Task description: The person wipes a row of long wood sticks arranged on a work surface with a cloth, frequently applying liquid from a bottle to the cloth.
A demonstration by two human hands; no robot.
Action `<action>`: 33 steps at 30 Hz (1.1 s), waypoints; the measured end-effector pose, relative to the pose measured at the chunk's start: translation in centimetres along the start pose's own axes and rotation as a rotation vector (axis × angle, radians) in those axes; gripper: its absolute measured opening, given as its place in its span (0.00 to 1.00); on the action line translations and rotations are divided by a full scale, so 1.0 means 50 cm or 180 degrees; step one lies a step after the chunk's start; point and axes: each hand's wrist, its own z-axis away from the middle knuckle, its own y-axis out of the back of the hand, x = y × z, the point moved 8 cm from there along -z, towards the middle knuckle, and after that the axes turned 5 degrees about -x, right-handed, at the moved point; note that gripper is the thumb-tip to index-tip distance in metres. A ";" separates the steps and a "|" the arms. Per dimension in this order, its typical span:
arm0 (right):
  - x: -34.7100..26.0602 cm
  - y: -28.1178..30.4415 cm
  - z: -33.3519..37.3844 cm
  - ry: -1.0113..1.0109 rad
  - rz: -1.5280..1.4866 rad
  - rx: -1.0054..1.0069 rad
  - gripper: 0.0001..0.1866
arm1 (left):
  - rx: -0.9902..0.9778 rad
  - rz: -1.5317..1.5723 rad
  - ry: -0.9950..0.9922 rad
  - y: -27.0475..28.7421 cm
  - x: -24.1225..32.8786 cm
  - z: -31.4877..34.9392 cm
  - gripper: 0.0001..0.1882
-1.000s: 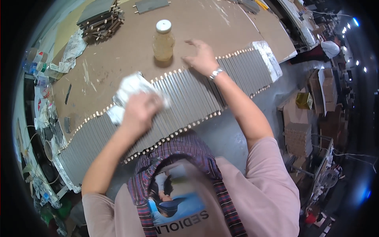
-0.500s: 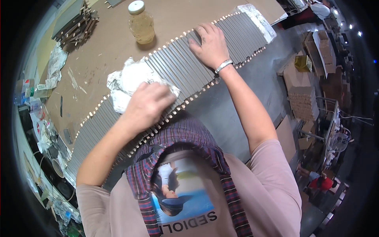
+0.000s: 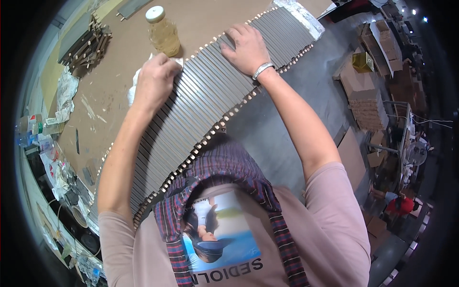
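Note:
A long row of narrow grey slats (image 3: pixel 210 91) with pale ends lies side by side, slanting from lower left to upper right along the table edge. My right hand (image 3: pixel 246 49) lies on its upper part, open, with fingers and thumb spread. At the row's far edge my left hand (image 3: pixel 155 81) is closed, knuckles up, on a crumpled white cloth (image 3: pixel 133 90). Most of the cloth is hidden behind that hand. Just beyond the left hand stands a clear jar (image 3: pixel 165 38) of yellowish liquid with a white lid.
Dark slats are heaped (image 3: pixel 88 48) on the brown table (image 3: pixel 103 95) at the far left, near crumpled white wrapping (image 3: pixel 67 93). White wrapping (image 3: pixel 301 18) also lies at the row's upper right end. Cardboard stacks (image 3: pixel 366 103) stand on the floor at right.
My left hand has moved with the white cloth from the near middle of the slats to their far edge, uncovering slats. My right hand stays on the slats.

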 end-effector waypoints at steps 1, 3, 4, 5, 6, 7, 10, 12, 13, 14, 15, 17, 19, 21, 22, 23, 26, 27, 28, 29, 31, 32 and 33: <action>0.024 0.007 0.016 0.0328 -0.0350 0.0449 0.16 | 0.0021 -0.0092 -0.0555 -0.005 0.053 0.007 0.11; 0.021 0.007 0.007 0.0232 -0.0216 0.0396 0.14 | -0.0553 0.0152 -0.1068 -0.048 0.162 0.054 0.11; 0.018 0.006 0.009 0.0176 -0.0152 0.0365 0.14 | -0.1040 0.0230 -0.1154 -0.070 0.193 0.069 0.12; 0.014 0.006 0.010 0.0249 -0.0294 0.0434 0.13 | -0.0475 0.0631 -0.1098 -0.058 0.157 0.055 0.10; 0.009 0.006 0.009 0.0322 -0.0437 0.0502 0.13 | -0.0040 0.0168 -0.0972 -0.037 0.098 0.038 0.08; 0.009 0.003 0.013 0.0382 -0.0566 0.0562 0.12 | 0.0062 0.0024 -0.0519 -0.016 0.018 0.011 0.07; 0.017 0.020 0.016 0.0400 -0.0306 0.0675 0.11 | 0.0077 0.0180 0.0094 0.027 0.000 -0.005 0.07; 0.005 0.022 0.009 0.0277 -0.0174 0.0480 0.10 | -0.0305 0.0465 -0.1030 -0.009 0.127 0.051 0.10; 0.006 0.022 0.008 0.0206 -0.0101 0.0380 0.10 | -0.0560 0.0366 -0.1012 -0.028 0.145 0.054 0.10; 0.001 0.023 0.008 0.0251 -0.0216 0.0434 0.10 | -0.0802 0.0251 -0.0957 -0.041 0.153 0.065 0.11; -0.004 0.023 0.008 0.0298 -0.0332 0.0487 0.11 | -0.0278 0.0757 -0.0773 -0.035 0.077 0.045 0.11; -0.007 0.018 0.015 0.0337 -0.0430 0.0546 0.11 | 0.0096 0.0218 0.0104 0.011 -0.052 0.013 0.11; 0.005 0.026 0.014 0.0337 -0.0380 0.0613 0.10 | -0.0029 0.0488 0.1040 0.039 -0.080 0.016 0.09; 0.020 0.023 0.009 0.0352 -0.0307 0.0592 0.10 | -0.0312 0.0178 -0.0638 0.027 0.066 0.062 0.09; 0.013 0.019 0.012 0.0376 -0.0309 0.0559 0.10 | -0.0619 0.0265 -0.1142 0.011 0.134 0.092 0.09; 0.011 0.012 0.012 0.0376 -0.0362 0.0425 0.11 | -0.0545 0.0322 -0.1135 0.009 0.131 0.096 0.09; -0.001 0.006 0.011 0.0370 -0.0450 0.0248 0.11 | 0.0082 0.0424 -0.0327 0.028 0.012 0.065 0.09; -0.005 0.006 0.013 0.0337 -0.0437 0.0354 0.11 | 0.0027 0.0491 0.0052 0.026 -0.012 0.066 0.10; 0.000 0.010 0.010 0.0312 -0.0414 0.0471 0.10 | -0.0016 0.0558 0.0422 0.030 -0.026 0.058 0.10; 0.007 0.016 0.006 0.0339 -0.0323 0.0565 0.10 | 0.0043 0.0239 -0.0369 0.033 0.038 0.068 0.10; 0.006 0.021 0.014 0.0372 -0.0196 0.0723 0.10 | -0.0089 0.0287 -0.0613 0.005 0.106 0.114 0.10; 0.006 0.015 0.014 0.0343 -0.0290 0.0594 0.10 | -0.0184 0.0297 -0.0496 -0.007 0.111 0.126 0.10; 0.008 0.010 0.013 0.0313 -0.0383 0.0466 0.10 | -0.0104 0.0315 -0.0221 -0.007 0.074 0.116 0.09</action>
